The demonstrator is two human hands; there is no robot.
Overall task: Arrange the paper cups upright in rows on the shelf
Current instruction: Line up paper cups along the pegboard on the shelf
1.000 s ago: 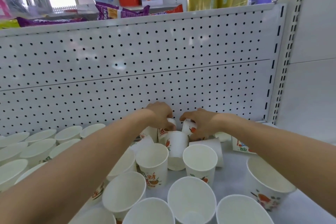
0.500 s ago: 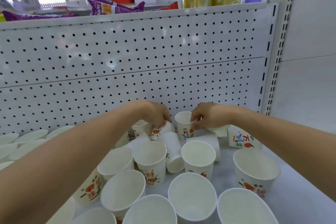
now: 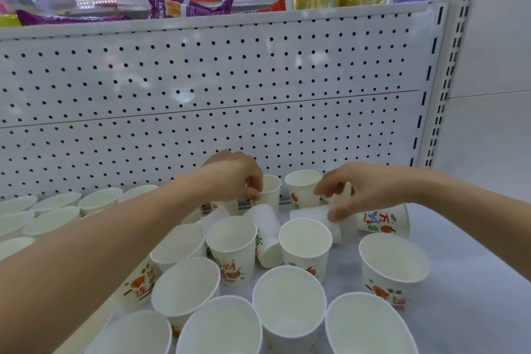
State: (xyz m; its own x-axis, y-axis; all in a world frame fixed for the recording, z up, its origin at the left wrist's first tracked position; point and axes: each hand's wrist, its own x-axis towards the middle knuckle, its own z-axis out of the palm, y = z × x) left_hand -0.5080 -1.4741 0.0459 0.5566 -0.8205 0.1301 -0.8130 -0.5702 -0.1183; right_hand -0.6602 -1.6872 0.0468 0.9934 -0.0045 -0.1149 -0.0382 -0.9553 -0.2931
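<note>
By perforated pegboard, left hand fingers pinch a tapered paper cup; right hand fingers spread.

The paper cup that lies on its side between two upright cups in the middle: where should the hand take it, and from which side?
Probably from above, with the grip across the side wall of the lying cup near its far end. The left upright cup and the right upright cup crowd its flanks nearer the camera, so only its rounded upper wall is free.
</note>
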